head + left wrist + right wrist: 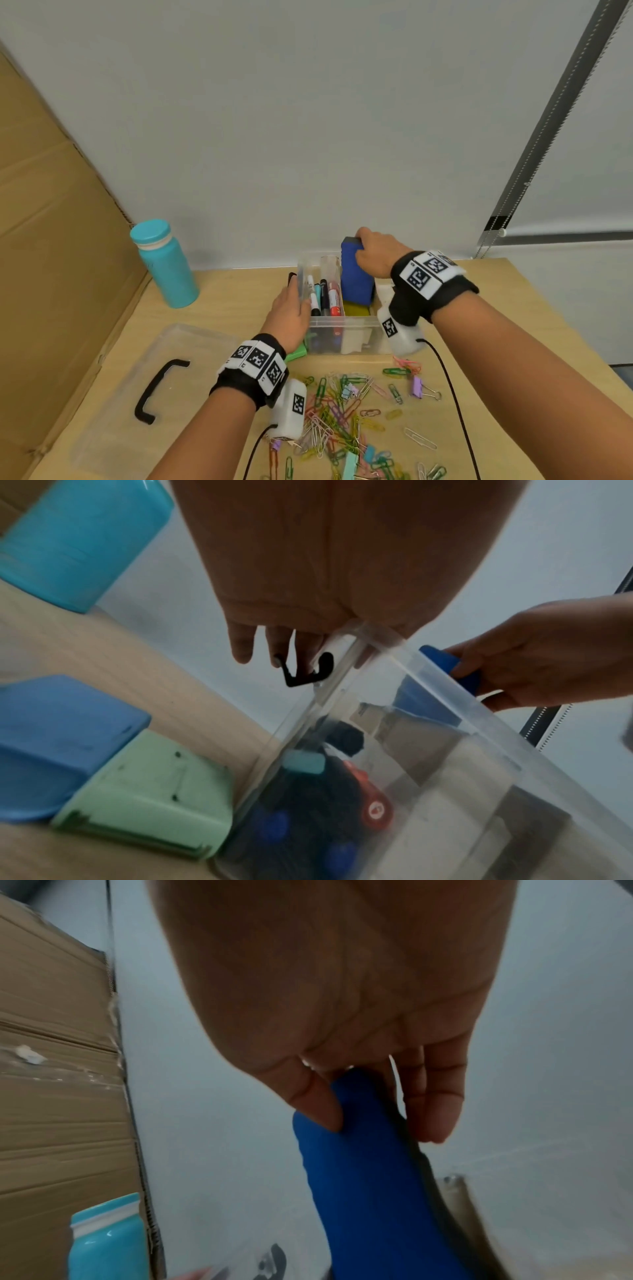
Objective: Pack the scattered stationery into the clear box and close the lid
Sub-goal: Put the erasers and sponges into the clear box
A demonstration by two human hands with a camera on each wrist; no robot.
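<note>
The clear box (346, 321) stands open mid-table with several markers (325, 298) lying in it. My right hand (359, 247) grips the top end of a blue board eraser (356, 274), which stands upright in the right half of the box; the thumb and fingers pinch the eraser (369, 1191) from both sides. My left hand (295, 291) straddles the box's left wall (335, 685), fingers (241, 647) outside and thumb inside. The clear lid (113, 404) with its black handle (154, 390) lies flat at the left. Several coloured paper clips (342, 414) are scattered in front of the box.
A teal bottle (164, 263) stands at the back left beside a cardboard sheet (51, 240). A green block (147, 791) and a blue block (51, 745) lie against the box's near-left corner. A black binder clip (308, 672) lies beyond my left fingers. A purple binder clip (419, 385) lies near the front right.
</note>
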